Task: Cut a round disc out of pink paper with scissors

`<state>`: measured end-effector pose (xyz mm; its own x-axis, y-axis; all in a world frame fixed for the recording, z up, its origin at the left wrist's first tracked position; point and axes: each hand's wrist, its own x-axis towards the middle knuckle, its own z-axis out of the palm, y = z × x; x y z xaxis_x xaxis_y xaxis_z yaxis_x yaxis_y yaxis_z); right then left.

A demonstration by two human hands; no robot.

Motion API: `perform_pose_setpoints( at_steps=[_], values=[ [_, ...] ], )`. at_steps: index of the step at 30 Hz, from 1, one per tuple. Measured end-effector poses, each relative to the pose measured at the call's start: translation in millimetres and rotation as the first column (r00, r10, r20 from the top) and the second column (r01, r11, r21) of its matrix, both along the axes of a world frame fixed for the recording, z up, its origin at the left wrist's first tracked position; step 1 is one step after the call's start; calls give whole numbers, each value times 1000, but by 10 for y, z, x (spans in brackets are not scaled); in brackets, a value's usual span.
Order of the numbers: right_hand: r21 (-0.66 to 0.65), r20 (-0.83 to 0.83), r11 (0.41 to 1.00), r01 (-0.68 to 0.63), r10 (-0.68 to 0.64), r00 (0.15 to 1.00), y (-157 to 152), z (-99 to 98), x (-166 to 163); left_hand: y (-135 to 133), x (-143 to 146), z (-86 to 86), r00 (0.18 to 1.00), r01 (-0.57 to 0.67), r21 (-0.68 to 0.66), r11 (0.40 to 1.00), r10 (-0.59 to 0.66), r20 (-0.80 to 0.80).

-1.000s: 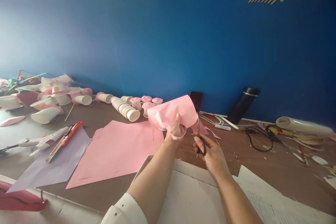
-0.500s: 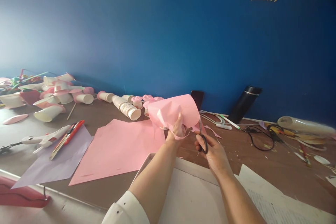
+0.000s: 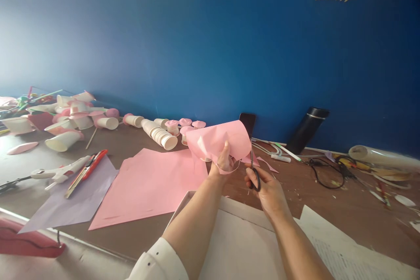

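Note:
A curled sheet of pink paper [image 3: 218, 138] is gripped by my left hand [image 3: 224, 161], its thumb laid over the front. My right hand [image 3: 264, 183] has its fingers in the black handles of a pair of scissors [image 3: 256, 180]. The blades point up and meet the right edge of the held paper; how far apart they are I cannot tell. Pink offcuts [image 3: 267, 164] lie on the table just behind the scissors. Larger pink sheets [image 3: 154, 188] lie flat to the left of my left forearm.
Paper cups, some stacked [image 3: 159, 134], lie along the back. Over a purple sheet [image 3: 82, 205] rest a red utility knife [image 3: 87, 173] and a glue gun [image 3: 61, 171]. A phone [image 3: 247, 123] and a black flask [image 3: 306, 130] lean on the blue panel [image 3: 210, 52]. A white box [image 3: 241, 240] sits in front.
The view has shifted very slightly. Both hands, the pink paper and the scissors keep almost the same pose.

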<state>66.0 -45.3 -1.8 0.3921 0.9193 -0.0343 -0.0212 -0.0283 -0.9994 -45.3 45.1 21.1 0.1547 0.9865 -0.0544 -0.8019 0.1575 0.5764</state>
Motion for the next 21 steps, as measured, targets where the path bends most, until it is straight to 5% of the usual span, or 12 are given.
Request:
perform_pose_setpoints(
  at_steps=[21],
  values=[
    [48,-41,999,22,-20,999,6,-17,-41,-23,-18,-60,993,-95,39,995,92,79]
  ],
)
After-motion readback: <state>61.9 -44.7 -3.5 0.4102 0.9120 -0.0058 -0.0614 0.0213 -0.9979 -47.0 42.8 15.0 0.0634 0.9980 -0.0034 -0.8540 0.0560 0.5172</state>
